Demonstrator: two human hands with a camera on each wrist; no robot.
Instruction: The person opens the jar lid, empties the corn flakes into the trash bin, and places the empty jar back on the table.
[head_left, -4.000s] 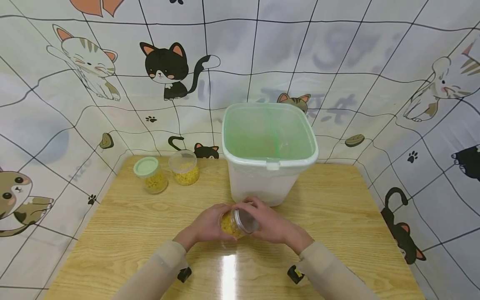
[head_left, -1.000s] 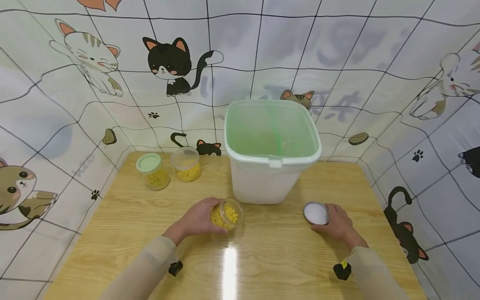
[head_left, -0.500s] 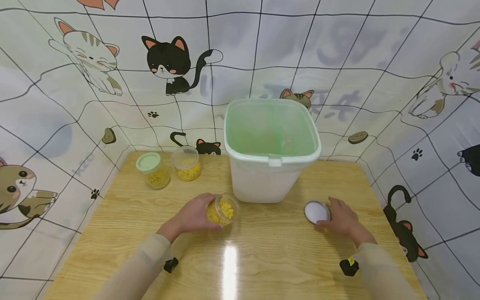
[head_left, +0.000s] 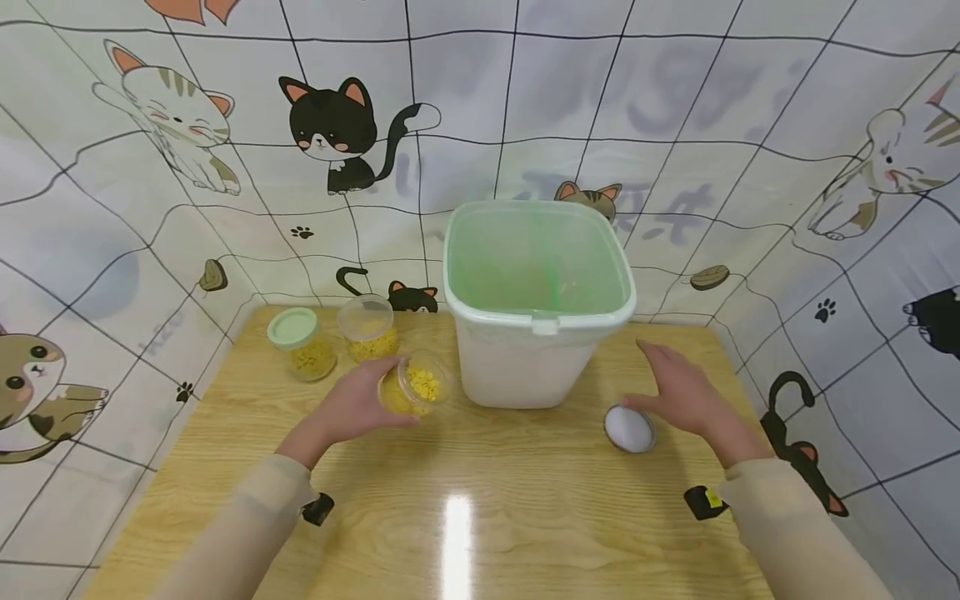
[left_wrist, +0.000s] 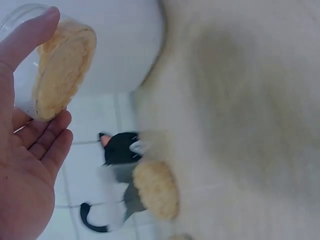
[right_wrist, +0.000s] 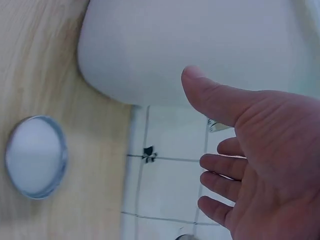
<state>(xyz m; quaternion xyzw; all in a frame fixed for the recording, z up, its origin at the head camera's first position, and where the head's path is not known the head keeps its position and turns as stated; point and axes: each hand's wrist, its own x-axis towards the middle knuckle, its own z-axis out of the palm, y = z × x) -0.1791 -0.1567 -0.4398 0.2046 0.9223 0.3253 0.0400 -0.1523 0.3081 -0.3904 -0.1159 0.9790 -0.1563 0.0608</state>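
My left hand [head_left: 351, 406] grips a clear jar [head_left: 415, 385] of small yellow pieces. The jar has no lid on and leans to the right, its mouth facing up and right. In the left wrist view my thumb and fingers wrap the jar's side [left_wrist: 64, 70] off the table. A round metal lid [head_left: 629, 428] lies on the table, its white inside facing up. Above and beyond it hovers my right hand [head_left: 686, 396], thumb and fingers spread, holding nothing. The right wrist view shows the lid [right_wrist: 36, 157] apart from the hand.
A white bin [head_left: 517, 367] with a translucent green inside stands mid-back on the wooden table [head_left: 390, 517]. At the back left are a green-lidded jar [head_left: 302, 343] and a clear-topped tub [head_left: 369, 327], both with yellow contents. Cat-print sheeting [head_left: 480, 100] walls the back and sides.
The metal lid came off the jar and was set down at the right; my right hand has let go and risen. My left hand carried the jar left and up.
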